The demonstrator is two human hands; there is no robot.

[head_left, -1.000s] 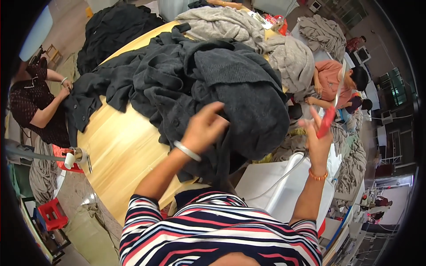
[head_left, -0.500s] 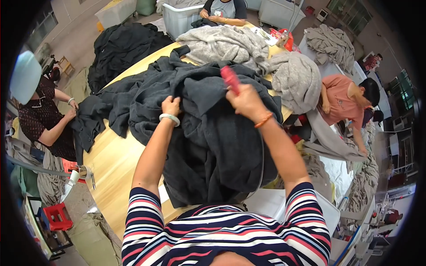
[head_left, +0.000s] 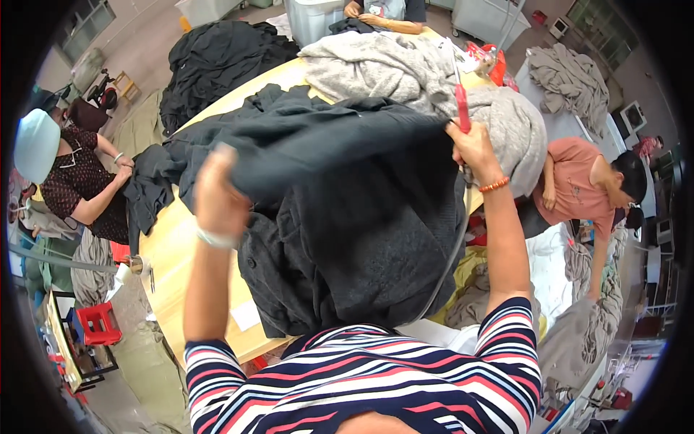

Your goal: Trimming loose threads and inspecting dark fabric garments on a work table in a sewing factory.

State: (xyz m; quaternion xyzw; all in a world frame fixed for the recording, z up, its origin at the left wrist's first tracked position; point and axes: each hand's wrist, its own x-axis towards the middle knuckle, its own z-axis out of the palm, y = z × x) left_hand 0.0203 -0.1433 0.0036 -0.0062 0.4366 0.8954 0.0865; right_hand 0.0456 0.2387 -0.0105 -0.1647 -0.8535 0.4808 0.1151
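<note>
A dark charcoal garment (head_left: 340,148) is stretched up between my two hands, its upper band smeared by motion. My left hand (head_left: 219,195) is blurred, closed at the garment's left end. At the other end, my right hand (head_left: 473,150) pinches the cloth. The same hand also grips a slim red-handled tool (head_left: 462,107) with a thin pale tip pointing up; its exact kind is unclear. Beneath and in front of me hangs a heap of dark grey knit garments (head_left: 361,253), with a button showing on its left side.
Grey knits (head_left: 383,65) pile up across the wooden table (head_left: 177,267), near a black garment heap (head_left: 217,61). A person at left (head_left: 87,173) handles dark cloth; another at right (head_left: 578,181) reaches down. A third person's hands (head_left: 372,18) work at the far edge. A red stool (head_left: 100,323) stands lower left.
My hands have moved apart, left hand leftward and right hand rightward, raising the garment's edge between them. The red-handled tool now points upright. The person at right no longer holds up the grey cloth.
</note>
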